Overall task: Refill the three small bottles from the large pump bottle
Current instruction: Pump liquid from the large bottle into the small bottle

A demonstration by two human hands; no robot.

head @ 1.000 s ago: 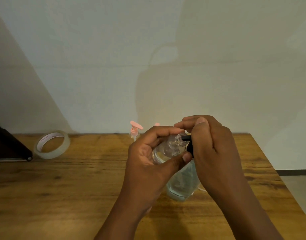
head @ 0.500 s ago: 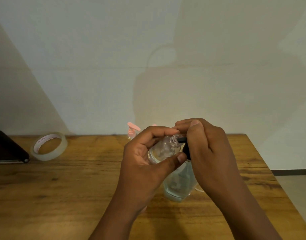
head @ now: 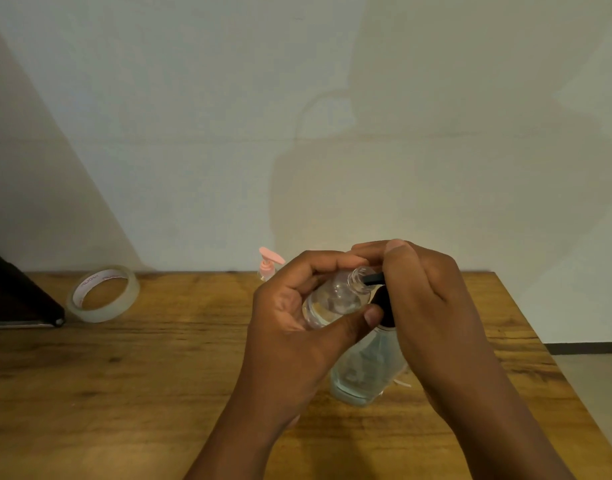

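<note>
Your left hand [head: 290, 320] is still gripping the small clear bottle [head: 335, 299], tilted at the large pump bottle's [head: 366, 372] black nozzle [head: 373, 278]; your right hand [head: 425, 299] keeps pressing the pump. Tape roll's [head: 103, 294] writing is unreadable.

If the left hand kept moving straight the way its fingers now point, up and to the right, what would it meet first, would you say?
Probably the right hand, which rests on the large pump bottle: the left hand already holds the small bottle with its mouth against the black nozzle. Depth is unclear.

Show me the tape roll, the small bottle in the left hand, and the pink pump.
tape roll [head: 122, 308], head view, outer band
small bottle [head: 332, 299], head view, clear body
pink pump [head: 270, 255], head view, spout
</note>
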